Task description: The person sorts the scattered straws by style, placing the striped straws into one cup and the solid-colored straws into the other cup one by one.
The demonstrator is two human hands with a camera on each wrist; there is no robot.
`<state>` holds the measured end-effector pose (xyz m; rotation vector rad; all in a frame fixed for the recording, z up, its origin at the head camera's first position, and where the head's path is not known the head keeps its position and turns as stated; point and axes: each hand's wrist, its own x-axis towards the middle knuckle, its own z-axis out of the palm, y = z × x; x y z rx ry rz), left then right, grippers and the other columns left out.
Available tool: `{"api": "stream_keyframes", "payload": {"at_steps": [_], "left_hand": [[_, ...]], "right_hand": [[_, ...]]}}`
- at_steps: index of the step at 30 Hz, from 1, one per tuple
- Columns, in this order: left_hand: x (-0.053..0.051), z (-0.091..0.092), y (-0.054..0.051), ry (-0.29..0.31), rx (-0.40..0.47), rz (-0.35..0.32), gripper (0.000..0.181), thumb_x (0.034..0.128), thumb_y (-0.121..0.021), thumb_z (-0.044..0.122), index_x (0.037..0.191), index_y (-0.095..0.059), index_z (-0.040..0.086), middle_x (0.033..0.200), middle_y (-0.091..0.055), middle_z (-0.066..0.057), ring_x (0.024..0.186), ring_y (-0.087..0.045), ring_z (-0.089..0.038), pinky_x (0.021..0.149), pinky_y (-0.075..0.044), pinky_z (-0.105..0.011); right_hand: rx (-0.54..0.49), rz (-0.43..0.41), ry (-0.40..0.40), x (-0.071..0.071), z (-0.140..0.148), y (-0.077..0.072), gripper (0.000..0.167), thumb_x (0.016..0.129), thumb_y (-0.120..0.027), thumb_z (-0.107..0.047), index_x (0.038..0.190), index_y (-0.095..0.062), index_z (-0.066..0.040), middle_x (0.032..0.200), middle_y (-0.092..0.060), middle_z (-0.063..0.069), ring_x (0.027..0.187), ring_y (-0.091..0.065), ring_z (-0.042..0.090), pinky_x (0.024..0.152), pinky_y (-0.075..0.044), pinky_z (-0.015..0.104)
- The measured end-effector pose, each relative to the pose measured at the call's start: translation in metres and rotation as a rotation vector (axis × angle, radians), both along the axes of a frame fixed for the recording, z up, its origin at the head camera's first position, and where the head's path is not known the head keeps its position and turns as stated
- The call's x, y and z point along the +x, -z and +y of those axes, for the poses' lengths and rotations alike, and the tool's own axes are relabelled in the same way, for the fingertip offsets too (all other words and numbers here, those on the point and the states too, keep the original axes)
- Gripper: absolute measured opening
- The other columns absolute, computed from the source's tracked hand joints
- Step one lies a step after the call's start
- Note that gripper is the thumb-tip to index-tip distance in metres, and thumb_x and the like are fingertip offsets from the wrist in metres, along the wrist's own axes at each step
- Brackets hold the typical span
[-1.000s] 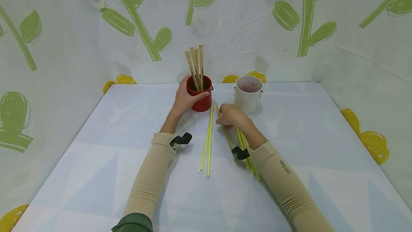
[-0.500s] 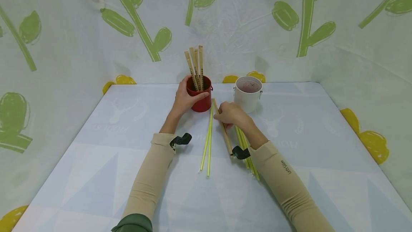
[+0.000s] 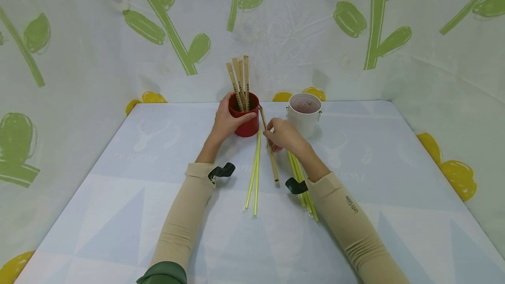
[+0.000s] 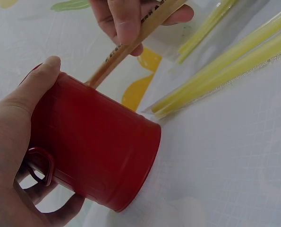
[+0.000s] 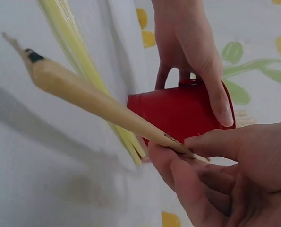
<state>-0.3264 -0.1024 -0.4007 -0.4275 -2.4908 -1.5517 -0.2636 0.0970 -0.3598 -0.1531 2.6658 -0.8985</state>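
Tan stick [image 3: 273,163], tilted, just right of the red pail [image 3: 247,129]; your right hand [image 3: 287,135] pinches it, your left hand [image 3: 227,119] grips the pail. Likely step: loading it among the pail's other sticks [image 3: 239,81]. Next, I'd judge, calls for raising its far end above the rim.

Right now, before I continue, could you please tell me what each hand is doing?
Left hand: closed around the red bucket, holding it.
Right hand: closed, pinching a light brown stick.

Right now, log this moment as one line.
left hand: holds red bucket; right hand: pinches wooden stick; white bucket: upright; yellow sticks: on table
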Motion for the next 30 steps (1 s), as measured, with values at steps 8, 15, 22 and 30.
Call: {"api": "stream_keyframes", "payload": {"at_steps": [8,15,22,30], "left_hand": [[-0.0001,0.0003,0.0,0.014,0.01,0.012,0.088,0.0787,-0.08,0.043,0.148,-0.031,0.021,0.145,-0.043,-0.005,0.132,-0.044,-0.02,0.105,-0.048,-0.044],[-0.001,0.0004,-0.0001,0.015,0.01,0.023,0.087,0.0787,-0.08,0.043,0.148,-0.032,0.02,0.144,-0.044,-0.005,0.131,-0.045,-0.02,0.105,-0.048,-0.045],[-0.0024,0.0003,0.0008,0.014,0.009,0.031,0.087,0.0781,-0.08,0.044,0.147,-0.032,0.022,0.143,-0.044,-0.004,0.13,-0.046,-0.019,0.104,-0.049,-0.044],[-0.0012,-0.0001,0.0009,0.007,-0.005,0.028,0.089,0.0776,-0.08,0.046,0.148,-0.032,0.022,0.144,-0.044,-0.004,0.131,-0.045,-0.019,0.104,-0.049,-0.044]], "right_hand": [[-0.058,0.072,0.01,-0.0029,0.0022,0.0036,0.032,0.1,-0.056,-0.025,0.125,-0.052,-0.005,0.081,-0.073,0.009,0.062,-0.068,0.017,0.056,-0.057,0.022],[-0.121,0.138,0.026,-0.0035,0.0014,0.0039,0.036,0.101,-0.056,-0.029,0.129,-0.049,-0.008,0.083,-0.074,0.008,0.062,-0.068,0.017,0.056,-0.057,0.024],[-0.186,0.2,0.042,-0.0034,0.0023,0.0025,0.038,0.101,-0.055,-0.028,0.131,-0.048,-0.007,0.086,-0.073,0.01,0.062,-0.069,0.017,0.056,-0.058,0.024],[-0.258,0.325,0.049,-0.0034,0.0036,0.0019,0.038,0.101,-0.055,-0.025,0.132,-0.048,-0.005,0.083,-0.073,0.012,0.058,-0.069,0.017,0.056,-0.058,0.026]]}}
